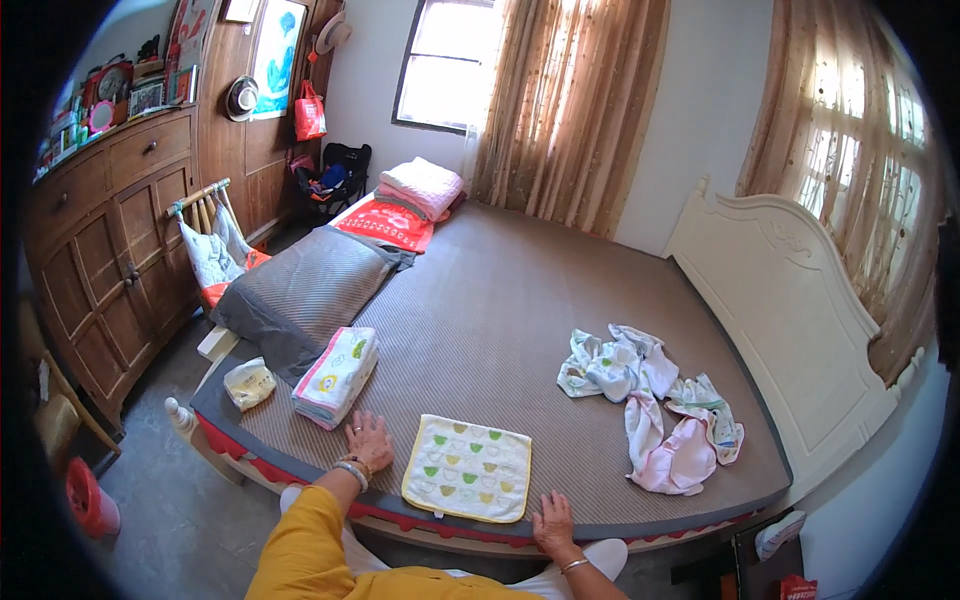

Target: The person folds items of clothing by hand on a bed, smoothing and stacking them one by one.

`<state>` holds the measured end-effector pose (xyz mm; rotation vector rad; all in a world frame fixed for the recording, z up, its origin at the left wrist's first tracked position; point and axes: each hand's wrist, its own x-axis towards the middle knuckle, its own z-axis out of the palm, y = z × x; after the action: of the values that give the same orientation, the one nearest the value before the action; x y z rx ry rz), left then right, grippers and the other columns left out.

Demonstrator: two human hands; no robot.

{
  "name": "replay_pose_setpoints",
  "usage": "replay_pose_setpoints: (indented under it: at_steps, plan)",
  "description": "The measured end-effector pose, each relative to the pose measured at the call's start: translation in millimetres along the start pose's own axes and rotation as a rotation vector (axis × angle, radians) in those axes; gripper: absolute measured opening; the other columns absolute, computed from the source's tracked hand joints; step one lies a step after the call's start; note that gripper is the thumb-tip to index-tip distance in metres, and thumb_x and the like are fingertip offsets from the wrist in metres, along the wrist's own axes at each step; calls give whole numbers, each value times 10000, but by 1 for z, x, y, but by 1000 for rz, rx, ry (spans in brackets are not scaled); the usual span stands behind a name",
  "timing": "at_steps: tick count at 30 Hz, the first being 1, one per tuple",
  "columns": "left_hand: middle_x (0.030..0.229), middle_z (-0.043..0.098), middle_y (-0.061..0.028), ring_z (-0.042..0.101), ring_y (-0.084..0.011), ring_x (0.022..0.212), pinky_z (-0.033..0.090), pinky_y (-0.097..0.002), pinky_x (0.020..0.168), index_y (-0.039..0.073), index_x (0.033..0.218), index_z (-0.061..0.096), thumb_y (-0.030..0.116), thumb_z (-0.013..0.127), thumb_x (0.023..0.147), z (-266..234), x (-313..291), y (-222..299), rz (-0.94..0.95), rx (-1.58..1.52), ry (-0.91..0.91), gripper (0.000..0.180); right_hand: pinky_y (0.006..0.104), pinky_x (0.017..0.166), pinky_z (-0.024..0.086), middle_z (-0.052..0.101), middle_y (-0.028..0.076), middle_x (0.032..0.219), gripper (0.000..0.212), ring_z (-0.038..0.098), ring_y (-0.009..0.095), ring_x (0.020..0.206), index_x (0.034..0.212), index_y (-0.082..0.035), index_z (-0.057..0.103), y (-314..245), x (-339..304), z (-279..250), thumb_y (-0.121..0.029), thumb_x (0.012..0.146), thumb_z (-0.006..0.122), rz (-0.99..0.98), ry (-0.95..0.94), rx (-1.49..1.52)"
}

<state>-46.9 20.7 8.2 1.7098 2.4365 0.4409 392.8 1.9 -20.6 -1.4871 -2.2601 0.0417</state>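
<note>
Flat on the grey mattress, close to its front edge, lies a white towel (468,468) with a yellow border and green and yellow shapes. My left hand (370,442) rests on the mattress to the towel's left, fingers spread, holding nothing. It is just below a stack of folded towels (338,378) with a pink edge. On the towel's right side, my right hand (553,522) lies at the mattress edge with fingers stretched out and nothing in them. Further right are loose crumpled baby clothes (612,366), white and patterned, and a pink garment (682,458).
Left of the stack sits a small pale packet (249,383). A grey cover (310,285) drapes over the bed's left side, with a red blanket (385,222) and a pink quilt (422,182) beyond. A white headboard (790,290) bounds the right. A red bin (92,500) stands on the floor.
</note>
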Motion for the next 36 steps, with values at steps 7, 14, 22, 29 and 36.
replay_pose_setpoints:
  at_steps: [7,14,22,29,36]
  plan:
    - [1296,550,-194,493,-389,1247,370,-527,1035,69,1267,578,245,634,864,12,-97,15,840,-244,63,444,483,1023,427,568,184,1243,398,510,398,1174,1146,-52,641,-29,-7,-29,-99,758,716,-399,-18,99]
    - [1221,611,-159,578,-311,1174,439,-443,991,68,1157,634,143,652,872,5,-98,11,856,-181,21,295,456,903,482,648,85,1168,316,574,336,1065,1094,-85,670,-23,9,-23,-74,778,660,-455,0,25]
    - [1038,663,-190,646,-377,961,527,-416,847,34,1032,661,83,605,898,6,-92,20,584,-506,65,153,451,836,451,625,97,1030,261,564,301,988,1004,-102,666,-38,16,-27,-154,760,745,-405,8,-1]
    - [951,649,-183,646,-351,882,515,-396,773,18,995,668,102,601,912,22,-77,15,376,-598,1,135,454,831,425,594,88,959,208,550,310,962,924,-101,645,-38,21,-3,-115,723,697,-311,74,-88]
    - [896,644,-157,648,-295,847,510,-357,747,-9,983,667,81,618,896,6,-85,17,406,-705,-34,134,444,847,469,612,113,919,169,579,330,943,931,-80,663,-34,21,-9,-47,768,632,-247,31,217]
